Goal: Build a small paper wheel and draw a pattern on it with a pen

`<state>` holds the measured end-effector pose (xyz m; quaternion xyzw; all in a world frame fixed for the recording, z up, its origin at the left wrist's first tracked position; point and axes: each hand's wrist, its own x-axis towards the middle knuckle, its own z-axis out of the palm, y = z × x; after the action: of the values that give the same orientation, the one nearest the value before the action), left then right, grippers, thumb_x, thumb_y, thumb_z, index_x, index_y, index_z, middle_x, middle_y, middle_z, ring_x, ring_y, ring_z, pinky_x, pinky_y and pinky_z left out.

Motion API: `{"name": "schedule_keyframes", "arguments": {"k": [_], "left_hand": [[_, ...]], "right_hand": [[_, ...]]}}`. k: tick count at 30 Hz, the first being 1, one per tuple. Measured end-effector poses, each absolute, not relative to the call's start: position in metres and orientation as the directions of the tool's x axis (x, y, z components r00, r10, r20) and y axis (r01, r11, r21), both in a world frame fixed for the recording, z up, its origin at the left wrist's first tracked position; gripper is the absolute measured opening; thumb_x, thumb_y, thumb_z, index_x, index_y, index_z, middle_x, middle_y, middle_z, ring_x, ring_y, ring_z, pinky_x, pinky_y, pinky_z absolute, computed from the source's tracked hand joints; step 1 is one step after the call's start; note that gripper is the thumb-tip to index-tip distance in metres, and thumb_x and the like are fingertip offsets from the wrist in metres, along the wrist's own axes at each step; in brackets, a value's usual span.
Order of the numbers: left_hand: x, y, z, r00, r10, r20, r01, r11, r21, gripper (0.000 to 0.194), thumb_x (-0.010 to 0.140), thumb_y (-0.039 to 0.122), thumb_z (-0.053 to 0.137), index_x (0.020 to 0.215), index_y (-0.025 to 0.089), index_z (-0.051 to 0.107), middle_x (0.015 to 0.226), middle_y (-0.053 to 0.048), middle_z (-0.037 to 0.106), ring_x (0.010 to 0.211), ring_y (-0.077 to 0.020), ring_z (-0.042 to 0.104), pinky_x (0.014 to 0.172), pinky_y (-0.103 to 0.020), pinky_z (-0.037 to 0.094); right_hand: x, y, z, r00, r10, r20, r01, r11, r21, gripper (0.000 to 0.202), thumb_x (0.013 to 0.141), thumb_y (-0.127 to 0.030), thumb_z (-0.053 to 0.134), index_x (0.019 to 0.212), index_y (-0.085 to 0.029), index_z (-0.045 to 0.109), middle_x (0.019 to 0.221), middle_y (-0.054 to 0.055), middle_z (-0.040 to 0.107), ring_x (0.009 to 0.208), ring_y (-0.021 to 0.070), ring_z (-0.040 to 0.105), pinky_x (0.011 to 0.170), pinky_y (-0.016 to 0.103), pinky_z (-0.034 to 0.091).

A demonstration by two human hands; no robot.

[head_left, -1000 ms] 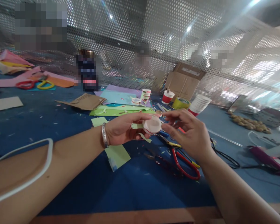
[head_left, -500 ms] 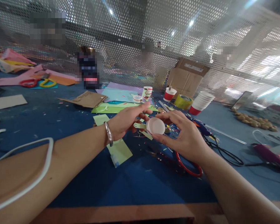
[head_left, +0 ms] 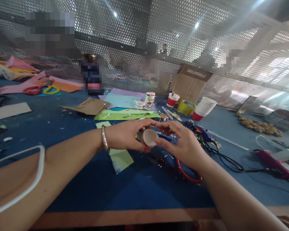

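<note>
Above the middle of the blue table I hold a cut-down white paper cup [head_left: 150, 138], its round face turned toward me. My left hand [head_left: 128, 134] wraps round it from the left, thumb below and fingers above. My right hand [head_left: 180, 139] grips its right side, with the thumb on the rim and the fingertips bent over behind. Beneath the right hand lie scissors with a red handle [head_left: 190, 180]; their blades are dim and blurred. Pale green paper [head_left: 121, 161] rests under my left wrist.
Stacked white paper cups [head_left: 205, 106], yellow tape [head_left: 186, 107] and a red-and-white cup [head_left: 172, 100] stand behind. A glue gun [head_left: 203, 132] with black cable lies at right. Coloured sheets [head_left: 125, 98], brown cardboard [head_left: 89, 106] and paper scraps cover the back. A perforated screen rises beyond.
The cup piece has moved a little left and down, and my left hand has closed round it. The pale green strip that stuck out at its left side is now hidden.
</note>
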<state>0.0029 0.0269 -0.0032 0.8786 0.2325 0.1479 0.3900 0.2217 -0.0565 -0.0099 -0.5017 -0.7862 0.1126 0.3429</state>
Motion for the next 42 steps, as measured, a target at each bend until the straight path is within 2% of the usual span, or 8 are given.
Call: {"name": "schedule_keyframes", "arguments": {"k": [7,11,18,24,28,32,36,42], "left_hand": [[-0.017,0.033,-0.007,0.778,0.622,0.084,0.466,-0.662,0.587,0.054,0.075,0.041,0.078,0.123,0.023,0.061,0.124,-0.007,0.066,0.115,-0.0283,0.059,0.097,-0.039,0.042],[-0.031,0.027,-0.019,0.796,0.605,0.028,0.474,-0.651,0.593,0.06,0.074,0.045,0.08,0.127,0.027,0.06,0.129,-0.007,0.062,0.123,-0.0316,0.05,0.103,-0.044,0.039],[-0.031,0.019,-0.026,0.835,0.55,-0.008,0.452,-0.678,0.579,0.056,0.075,0.048,0.079,0.127,0.032,0.064,0.117,-0.006,0.062,0.114,-0.0314,0.05,0.105,-0.047,0.034],[-0.029,0.011,-0.022,0.796,0.604,0.039,0.477,-0.665,0.575,0.075,0.072,0.057,0.08,0.136,0.026,0.056,0.127,-0.01,0.059,0.12,-0.0334,0.048,0.105,-0.046,0.035],[-0.028,0.009,-0.007,0.714,0.678,0.176,0.445,-0.633,0.633,0.034,0.096,0.052,0.054,0.109,0.022,0.066,0.111,-0.006,0.066,0.108,-0.0245,0.056,0.097,-0.036,0.041],[-0.026,0.01,-0.003,0.542,0.796,0.268,0.487,-0.558,0.672,0.035,0.102,0.045,0.044,0.084,0.02,0.061,0.088,-0.003,0.067,0.083,-0.0176,0.059,0.077,-0.029,0.043],[-0.029,0.012,-0.009,0.517,0.822,0.238,0.491,-0.513,0.704,0.027,0.096,0.047,0.056,0.1,0.02,0.059,0.1,-0.005,0.067,0.091,-0.0192,0.061,0.077,-0.029,0.044],[-0.037,0.012,-0.007,0.705,0.708,-0.03,0.55,-0.52,0.654,0.069,0.069,0.067,0.078,0.115,0.02,0.058,0.117,-0.009,0.062,0.108,-0.0285,0.056,0.088,-0.036,0.044]], "right_hand": [[0.244,-0.038,-0.017,-0.208,0.941,0.266,0.896,0.292,-0.335,0.01,0.09,-0.028,0.065,0.095,-0.021,0.07,0.092,0.006,0.073,0.093,0.0246,0.064,0.082,0.041,0.05],[0.245,-0.034,-0.02,-0.22,0.958,0.183,0.917,0.267,-0.295,0.008,0.089,-0.021,0.062,0.09,-0.021,0.07,0.089,0.005,0.073,0.09,0.0241,0.064,0.084,0.042,0.048],[0.25,-0.029,-0.024,-0.214,0.971,0.103,0.932,0.235,-0.277,0.008,0.089,-0.022,0.059,0.087,-0.022,0.067,0.086,0.003,0.07,0.085,0.021,0.064,0.085,0.041,0.049],[0.255,-0.029,-0.03,-0.213,0.97,0.118,0.934,0.238,-0.268,0.006,0.084,-0.021,0.06,0.083,-0.022,0.065,0.081,0.002,0.068,0.084,0.0217,0.062,0.1,0.047,0.043],[0.256,-0.03,-0.03,-0.182,0.974,0.137,0.939,0.214,-0.269,0.006,0.083,-0.024,0.059,0.081,-0.022,0.064,0.08,0.004,0.066,0.085,0.023,0.06,0.09,0.043,0.046],[0.254,-0.033,-0.021,-0.145,0.977,0.16,0.936,0.188,-0.299,0.01,0.083,-0.029,0.06,0.087,-0.021,0.065,0.086,0.004,0.068,0.081,0.0221,0.061,0.074,0.037,0.047],[0.246,-0.039,-0.01,-0.114,0.971,0.209,0.876,0.198,-0.44,0.014,0.087,-0.034,0.06,0.093,-0.022,0.066,0.078,0.0,0.066,0.068,0.0156,0.059,0.062,0.029,0.046],[0.236,-0.052,-0.005,0.073,0.943,0.325,0.752,0.162,-0.638,0.016,0.09,-0.039,0.064,0.09,-0.023,0.068,0.065,-0.003,0.063,0.055,0.0127,0.056,0.052,0.027,0.039]]}}
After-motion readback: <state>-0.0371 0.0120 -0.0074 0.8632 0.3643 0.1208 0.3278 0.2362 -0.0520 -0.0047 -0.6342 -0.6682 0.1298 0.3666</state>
